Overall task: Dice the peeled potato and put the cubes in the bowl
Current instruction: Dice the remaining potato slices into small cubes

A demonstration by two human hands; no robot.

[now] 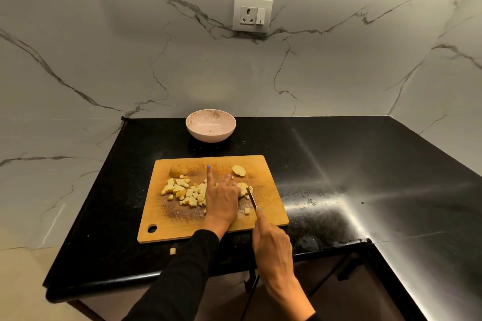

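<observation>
**A:** Head view, item one: potato. We count a heap of cubes [185, 191] on the left-centre of the cutting board [156, 206], a scored piece [243, 188] under the left hand [221, 203], a rounded half [179, 170] at the far left of the board and a thin end slice [239, 170] at the far right.

**B:** Hands?

**A:** Our left hand presses the scored piece, thumb side hidden, index finger straight and pointing away. Our right hand [271, 245] grips the knife [252, 199], index finger along its spine, blade at the piece's right side.

**B:** Progress?

**A:** We judge it past halfway on cutting. Still to dice: this piece, the half, perhaps the slice. The bowl [210, 125] holds no cubes, only specks; the transfer is not begun.

**B:** Edges, room?

**A:** One stray cube [172, 251] lies off the board on the black counter [339, 164], near its front edge. Two cubes [246, 210] sit close to the blade. The bowl stands beyond the board's far edge, apart from it, with bare counter to the right.
</observation>
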